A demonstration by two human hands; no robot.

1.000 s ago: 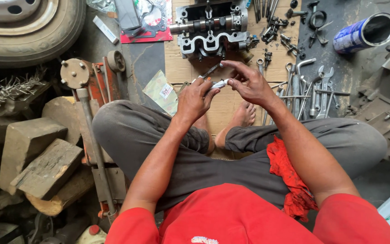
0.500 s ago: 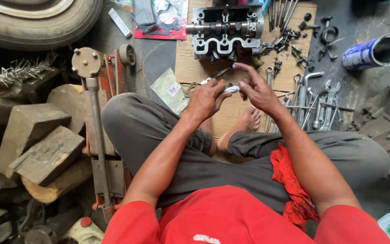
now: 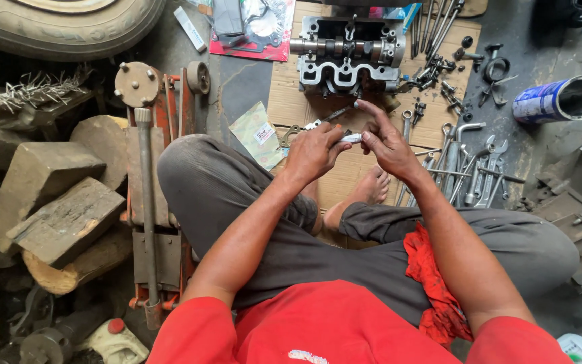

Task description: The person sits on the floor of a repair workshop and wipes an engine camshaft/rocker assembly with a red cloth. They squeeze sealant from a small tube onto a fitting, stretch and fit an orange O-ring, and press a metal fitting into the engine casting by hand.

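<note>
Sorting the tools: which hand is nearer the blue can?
Right. The right hand sits left of the blue can; the left hand lies farther left, beyond it.

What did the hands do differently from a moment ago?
Hardly anything. The left hand and right hand still pinch the same small pale part between them, above the cardboard. Only the head camera drifted, so the cylinder head, can and spanners sit a little differently in the picture.
</note>
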